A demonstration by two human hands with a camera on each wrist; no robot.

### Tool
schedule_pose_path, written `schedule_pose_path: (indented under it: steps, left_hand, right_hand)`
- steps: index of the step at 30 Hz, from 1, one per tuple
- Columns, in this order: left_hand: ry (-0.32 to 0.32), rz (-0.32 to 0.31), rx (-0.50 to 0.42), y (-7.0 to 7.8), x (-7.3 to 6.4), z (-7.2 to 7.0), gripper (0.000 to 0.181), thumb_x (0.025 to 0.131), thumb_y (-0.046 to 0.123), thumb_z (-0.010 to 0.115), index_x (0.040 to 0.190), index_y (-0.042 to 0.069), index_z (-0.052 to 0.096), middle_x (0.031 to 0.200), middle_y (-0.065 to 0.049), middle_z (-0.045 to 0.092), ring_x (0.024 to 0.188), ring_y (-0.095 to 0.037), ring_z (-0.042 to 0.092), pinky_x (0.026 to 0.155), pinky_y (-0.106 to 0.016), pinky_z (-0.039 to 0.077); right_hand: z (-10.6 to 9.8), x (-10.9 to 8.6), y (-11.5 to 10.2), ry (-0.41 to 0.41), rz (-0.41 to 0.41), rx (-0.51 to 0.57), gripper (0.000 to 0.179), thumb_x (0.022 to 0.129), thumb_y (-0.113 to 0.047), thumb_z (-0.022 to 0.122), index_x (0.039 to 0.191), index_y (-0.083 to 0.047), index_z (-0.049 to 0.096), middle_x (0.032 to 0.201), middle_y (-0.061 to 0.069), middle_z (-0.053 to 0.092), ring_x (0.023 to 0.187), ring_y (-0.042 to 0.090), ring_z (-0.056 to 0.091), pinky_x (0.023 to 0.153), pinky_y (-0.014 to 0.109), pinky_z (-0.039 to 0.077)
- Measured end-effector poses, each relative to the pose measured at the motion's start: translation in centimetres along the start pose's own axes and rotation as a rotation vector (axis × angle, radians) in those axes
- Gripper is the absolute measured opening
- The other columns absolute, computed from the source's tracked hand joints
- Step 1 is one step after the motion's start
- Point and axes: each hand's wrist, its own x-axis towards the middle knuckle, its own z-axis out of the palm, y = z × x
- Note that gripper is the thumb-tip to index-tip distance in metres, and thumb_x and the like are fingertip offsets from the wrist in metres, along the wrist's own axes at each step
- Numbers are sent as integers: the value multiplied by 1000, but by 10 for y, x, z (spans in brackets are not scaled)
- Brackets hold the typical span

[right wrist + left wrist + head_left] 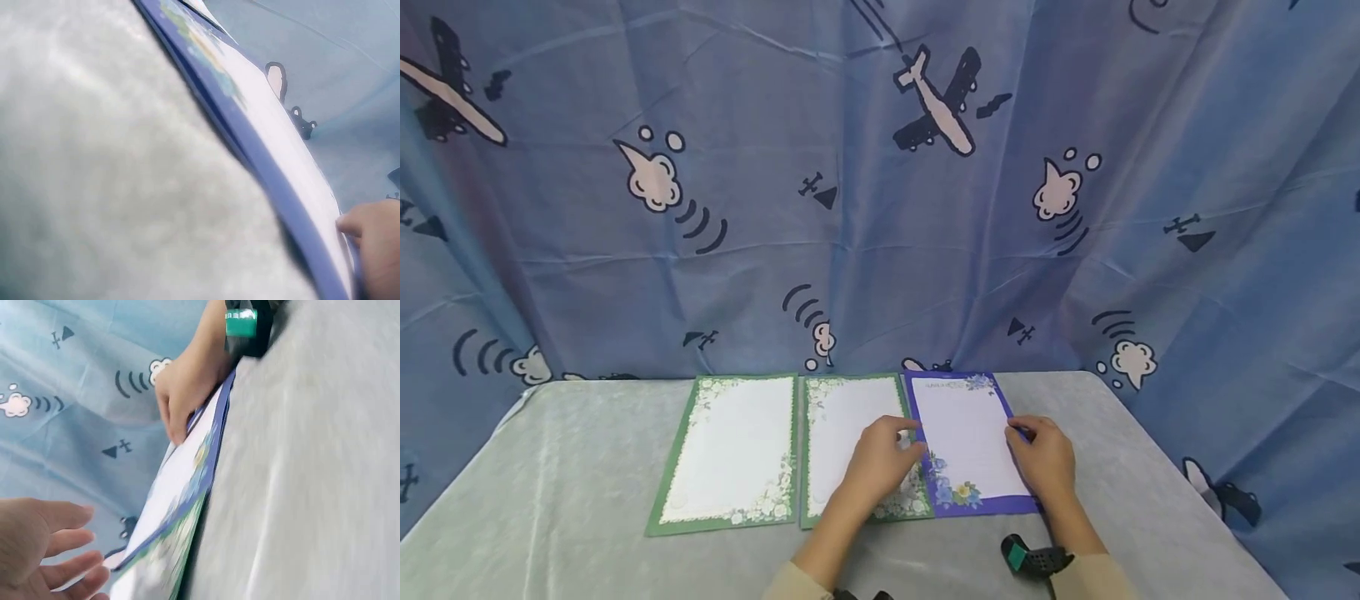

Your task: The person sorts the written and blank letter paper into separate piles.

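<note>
A purple-bordered sheet of stationery paper (964,433) with blue and yellow flowers lies at the right of a row of sheets. My right hand (1045,454) pinches its right edge between thumb and fingers; in the right wrist view the thumb (350,224) lies over that edge. At the sheet's left edge is my left hand (878,460), above the green-bordered sheet in the middle (838,417). Its fingers are spread and hold nothing in the left wrist view. The purple sheet's left border meets the green sheet's right side.
Another green-bordered floral sheet (730,450) lies at the left of the row. All lie on a grey cloth-covered table (587,467). A blue curtain (760,208) with airplane prints hangs behind. A black strap with a green patch (1033,560) is on the right wrist.
</note>
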Motion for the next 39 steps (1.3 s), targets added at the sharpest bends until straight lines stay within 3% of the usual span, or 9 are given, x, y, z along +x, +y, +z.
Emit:
schedule_pose_path:
  steps: [9, 14, 18, 23, 27, 33, 39]
  left_hand:
    - [82, 25, 149, -13, -9, -47, 31, 91, 15, 71, 119, 3, 72, 123, -16, 71, 119, -36, 66, 99, -52, 53]
    - [107, 23, 207, -25, -15, -66, 32, 91, 15, 72, 120, 2, 71, 122, -16, 71, 111, -35, 68, 93, -50, 55]
    - [145, -21, 192, -40, -22, -76, 32, 91, 15, 72, 121, 5, 71, 124, -15, 70, 107, -32, 68, 88, -49, 56]
    - [233, -83, 123, -66, -27, -77, 32, 90, 12, 73, 121, 6, 71, 118, -14, 70, 99, -25, 65, 80, -40, 53]
    - [290, -75, 116, -82, -26, -74, 32, 88, 10, 75, 120, 6, 71, 120, -12, 68, 99, -22, 64, 81, -38, 52]
    - [348, -63, 101, -91, -24, -73, 32, 84, 2, 76, 115, 5, 73, 124, -13, 66, 102, -22, 65, 84, -38, 55]
    - [360, -52, 116, -93, -24, -75, 31, 81, 2, 78, 112, 6, 74, 120, -12, 69, 100, -22, 66, 84, -40, 55]
  right_hand:
    - [-1, -1, -1, -9, 11, 11, 26, 93, -12, 67, 114, 2, 74, 118, 25, 68, 102, 39, 65, 90, 54, 52]
    - [-1, -2, -1, -6, 10, 12, 25, 93, -12, 68, 114, 2, 74, 118, 25, 68, 102, 38, 66, 89, 53, 52]
    - [0, -2, 0, -14, 20, 8, 26, 93, -13, 67, 114, 2, 73, 120, 25, 68, 104, 39, 66, 90, 54, 52]
    - [0, -2, 0, -27, 23, 10, 28, 94, -14, 67, 116, 2, 73, 122, 26, 67, 107, 40, 65, 93, 55, 52]
    - [0, -3, -1, -32, 11, 9, 28, 93, -14, 67, 116, 2, 73, 122, 26, 67, 107, 41, 66, 94, 55, 52]
    - [-3, -3, -3, -23, 4, 3, 27, 94, -13, 66, 115, 3, 72, 121, 27, 67, 108, 43, 65, 94, 56, 51]
    - [-3, -4, -7, -41, 27, 3, 28, 95, -14, 65, 116, 3, 72, 122, 28, 67, 108, 43, 65, 94, 56, 52]
